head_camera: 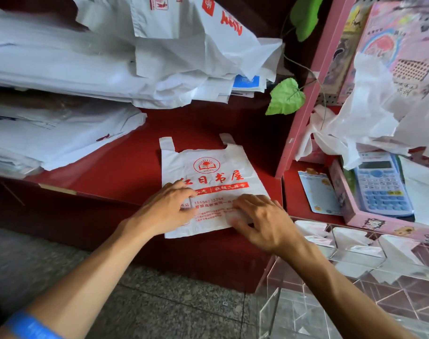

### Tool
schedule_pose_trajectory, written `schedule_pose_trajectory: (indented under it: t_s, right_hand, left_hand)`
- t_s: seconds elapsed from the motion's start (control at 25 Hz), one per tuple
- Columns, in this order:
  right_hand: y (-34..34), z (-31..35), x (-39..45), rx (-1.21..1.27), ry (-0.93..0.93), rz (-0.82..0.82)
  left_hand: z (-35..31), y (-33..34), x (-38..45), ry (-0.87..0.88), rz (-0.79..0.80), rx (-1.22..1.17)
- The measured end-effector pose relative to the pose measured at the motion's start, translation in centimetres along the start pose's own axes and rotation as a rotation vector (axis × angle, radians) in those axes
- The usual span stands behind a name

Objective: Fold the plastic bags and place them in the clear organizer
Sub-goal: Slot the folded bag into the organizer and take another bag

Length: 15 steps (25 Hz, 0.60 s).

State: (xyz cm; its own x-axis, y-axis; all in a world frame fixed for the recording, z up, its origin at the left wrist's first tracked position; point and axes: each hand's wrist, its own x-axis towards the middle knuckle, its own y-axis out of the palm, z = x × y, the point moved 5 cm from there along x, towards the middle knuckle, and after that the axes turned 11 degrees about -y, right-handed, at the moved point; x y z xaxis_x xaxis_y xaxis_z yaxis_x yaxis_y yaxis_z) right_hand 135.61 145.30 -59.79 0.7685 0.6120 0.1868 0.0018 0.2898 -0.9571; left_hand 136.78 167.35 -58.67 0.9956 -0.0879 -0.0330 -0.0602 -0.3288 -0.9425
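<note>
A white plastic bag with red print (208, 167) lies flat on the red counter (125, 165), handles pointing away from me. My left hand (164, 209) rests flat on the bag's lower left part, fingers spread. My right hand (260, 221) lies on the lower right corner with fingers bent over the bag's bottom edge; it is blurred, so whether it pinches the plastic is unclear. The clear organizer (355, 255) stands at the lower right, with folded white bags in several of its compartments.
Heaps of unfolded white bags (110, 69) cover the back and left of the counter. A pink shelf post (304, 113) with a green leafy vine (285, 97) stands to the right. More loose bags (379, 113), a blue calculator (382, 187) and stationery sit beyond it.
</note>
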Motion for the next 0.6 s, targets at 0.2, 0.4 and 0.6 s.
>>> schedule_pose_trajectory:
  t_s: [0.2,0.4,0.6]
  right_hand:
    - [0.3,0.5,-0.2,-0.16,-0.043,0.118]
    - [-1.3,0.2,-0.3,0.138,-0.033,-0.133]
    - [-1.8,-3.2,-1.0,0.27,0.1,-0.148]
  left_hand:
    - [3.2,0.5,-1.2,0.075,0.249,0.021]
    - [5.3,-1.4,-0.9,0.016,0.086,-0.361]
    - [6.5,-2.1,-1.4,-0.12,0.021,-0.502]
